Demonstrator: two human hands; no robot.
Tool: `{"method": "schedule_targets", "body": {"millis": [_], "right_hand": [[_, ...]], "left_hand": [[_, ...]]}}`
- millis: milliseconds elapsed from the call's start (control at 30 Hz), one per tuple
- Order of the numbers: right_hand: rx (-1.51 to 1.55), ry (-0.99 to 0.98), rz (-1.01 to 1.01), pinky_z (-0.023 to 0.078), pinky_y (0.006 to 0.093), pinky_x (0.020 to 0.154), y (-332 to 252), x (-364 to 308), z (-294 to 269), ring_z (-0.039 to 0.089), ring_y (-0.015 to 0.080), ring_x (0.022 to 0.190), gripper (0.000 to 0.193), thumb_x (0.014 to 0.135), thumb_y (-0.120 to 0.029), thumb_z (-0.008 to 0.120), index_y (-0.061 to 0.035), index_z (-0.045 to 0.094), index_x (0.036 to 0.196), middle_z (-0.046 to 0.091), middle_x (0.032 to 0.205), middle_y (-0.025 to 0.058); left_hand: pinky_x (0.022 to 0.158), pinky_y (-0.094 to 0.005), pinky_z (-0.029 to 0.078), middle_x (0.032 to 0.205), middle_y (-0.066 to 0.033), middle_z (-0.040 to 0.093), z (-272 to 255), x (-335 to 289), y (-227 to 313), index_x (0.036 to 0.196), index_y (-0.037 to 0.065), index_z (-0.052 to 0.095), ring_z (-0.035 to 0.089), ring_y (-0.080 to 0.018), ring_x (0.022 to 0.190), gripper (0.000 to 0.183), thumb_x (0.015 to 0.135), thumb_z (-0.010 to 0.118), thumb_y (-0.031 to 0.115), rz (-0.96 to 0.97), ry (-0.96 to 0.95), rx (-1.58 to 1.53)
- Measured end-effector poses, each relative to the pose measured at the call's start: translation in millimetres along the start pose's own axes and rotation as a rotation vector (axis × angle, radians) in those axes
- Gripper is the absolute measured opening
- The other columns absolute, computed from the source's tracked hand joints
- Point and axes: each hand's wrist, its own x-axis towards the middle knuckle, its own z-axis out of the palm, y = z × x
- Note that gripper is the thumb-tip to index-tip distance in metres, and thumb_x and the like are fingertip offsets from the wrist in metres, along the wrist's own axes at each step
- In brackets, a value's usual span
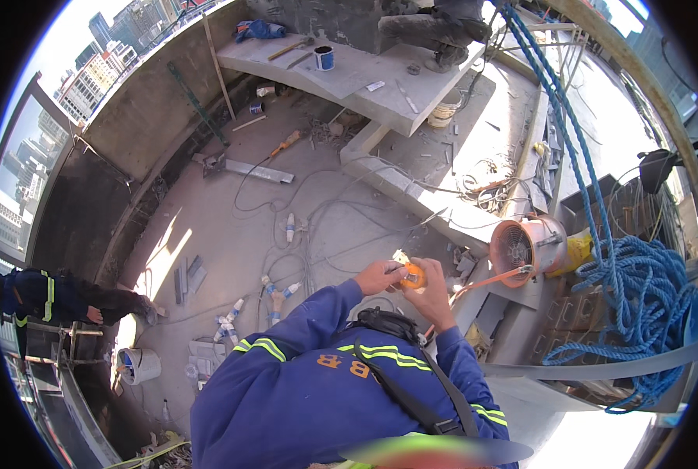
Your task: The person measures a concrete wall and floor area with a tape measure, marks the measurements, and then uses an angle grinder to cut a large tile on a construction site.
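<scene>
In front of my chest, both hands are raised together around a small round orange object (414,275); its kind is hard to tell. My right hand (435,295) has its fingers wrapped round it from the right. From the other side, my left hand (378,278) presses closed fingertips against its edge. A small pale yellowish piece (400,256) shows just above the fingertips. Black straps (411,381) cross the front of my blue jacket. Right of my hands, an orange band (489,280) stretches toward an orange round fan (514,248).
White-and-blue cable connectors (277,301) and loose cables lie on the dusty floor. A coil of blue rope (638,301) hangs at right. Ahead is a concrete ledge (364,86) with a paint can (324,58) and a crouching person (442,31). Another person (52,297) stands left, near a white bucket (139,366).
</scene>
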Motion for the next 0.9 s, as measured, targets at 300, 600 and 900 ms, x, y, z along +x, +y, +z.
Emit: {"method": "schedule_targets", "body": {"millis": [300, 600, 900], "right_hand": [[-0.047, -0.560, -0.302, 0.052, 0.0456, 0.103, -130.2, 80.1, 194.1, 0.065, 0.0401, 0.121, 0.060, 0.084, -0.009, 0.075, -0.0079, 0.056, 0.141, 0.060, 0.139, 0.0180], [0.225, -1.063, -0.371, 0.057, 0.0459, 0.092, -160.0, 118.2, 328.2, 0.072, 0.0436, 0.109, 0.051, 0.094, -0.012, 0.074, -0.0076, 0.056, 0.141, 0.073, 0.119, 0.0220], [0.339, -1.673, -0.456, 0.053, 0.0420, 0.092, -196.8, 194.0, 404.5, 0.069, 0.0335, 0.106, 0.042, 0.103, -0.036, 0.068, -0.0068, 0.059, 0.133, 0.070, 0.115, 0.0183]], "left_hand": [[0.086, -0.0309, 0.063, 0.118, -0.0113, 0.074, -141.9, -176.8, -36.3, 0.144, 0.000, 0.062, 0.074, -0.0163, 0.103, 0.054, 0.105, 0.072, 0.037, 0.096, 0.584, -0.479], [0.093, -0.0356, 0.063, 0.123, -0.0097, 0.072, -155.6, -250.6, -98.2, 0.145, 0.000, 0.058, 0.075, -0.0197, 0.105, 0.049, 0.107, 0.069, 0.029, 0.326, 1.126, -1.004], [0.097, -0.0394, 0.064, 0.121, -0.0128, 0.070, -185.5, -268.5, -87.9, 0.123, 0.003, 0.058, 0.074, -0.0241, 0.109, 0.026, 0.102, 0.072, 0.010, 0.359, 1.432, -1.197]]}}
